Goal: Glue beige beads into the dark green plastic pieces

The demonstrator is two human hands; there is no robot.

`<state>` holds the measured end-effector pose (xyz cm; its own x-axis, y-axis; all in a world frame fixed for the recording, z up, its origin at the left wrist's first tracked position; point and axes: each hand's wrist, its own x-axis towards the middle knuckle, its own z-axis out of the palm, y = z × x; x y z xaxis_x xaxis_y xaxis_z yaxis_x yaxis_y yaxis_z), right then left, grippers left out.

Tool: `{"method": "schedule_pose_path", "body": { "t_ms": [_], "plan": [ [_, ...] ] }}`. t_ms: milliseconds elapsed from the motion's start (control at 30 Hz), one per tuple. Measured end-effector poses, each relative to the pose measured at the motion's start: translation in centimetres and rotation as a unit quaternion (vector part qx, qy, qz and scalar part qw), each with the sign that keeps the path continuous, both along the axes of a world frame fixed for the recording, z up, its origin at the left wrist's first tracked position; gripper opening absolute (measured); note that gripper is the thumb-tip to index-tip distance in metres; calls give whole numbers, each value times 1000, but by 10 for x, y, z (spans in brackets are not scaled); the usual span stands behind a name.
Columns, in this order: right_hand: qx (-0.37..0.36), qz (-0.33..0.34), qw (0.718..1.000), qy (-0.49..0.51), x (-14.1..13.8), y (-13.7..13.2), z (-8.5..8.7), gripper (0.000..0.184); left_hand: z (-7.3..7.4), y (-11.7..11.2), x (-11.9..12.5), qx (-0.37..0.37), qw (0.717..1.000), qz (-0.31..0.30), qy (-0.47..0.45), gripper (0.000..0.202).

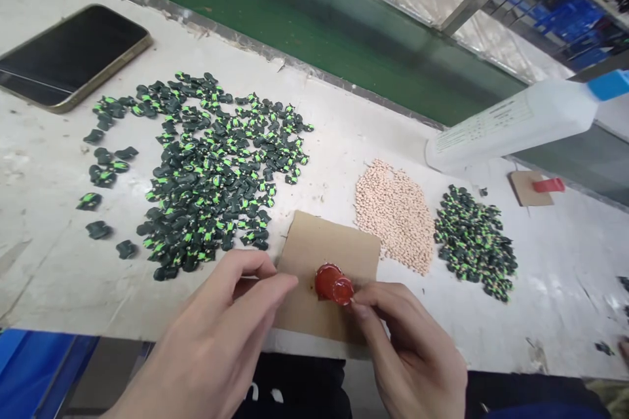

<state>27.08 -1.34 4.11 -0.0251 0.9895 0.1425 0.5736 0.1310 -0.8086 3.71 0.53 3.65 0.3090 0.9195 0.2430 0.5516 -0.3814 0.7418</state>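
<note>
My right hand [410, 347] pinches a small red cap-like piece [335, 285] that rests on a brown cardboard square [327, 252] at the table's near edge. My left hand [221, 334] hovers just left of the cardboard, its fingers curled with thumb and forefinger tips close together; whether anything is between them I cannot make out. A large heap of small black-and-green parts [211, 170] lies beyond the left hand. A pile of pale pink pellets [396, 213] and a smaller heap of black-and-green parts [474, 242] lie beyond the right hand.
A dark phone [69, 55] lies at the far left. A white bottle with a blue cap [515, 121] lies tilted at the far right, near another cardboard piece with a red part [535, 186]. A green belt [319, 26] runs behind the white table [59, 262].
</note>
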Motion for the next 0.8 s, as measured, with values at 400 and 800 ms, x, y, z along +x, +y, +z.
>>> {"method": "schedule_pose_path", "body": {
  "t_ms": [400,800],
  "plan": [
    [-175,-50,929,321,3,0,20,12,11,0,19,-180,943,72,-270,24],
    [-220,-140,838,479,-16,-11,30,18,30,0,60,-529,690,79,-487,11]
  ]
}}
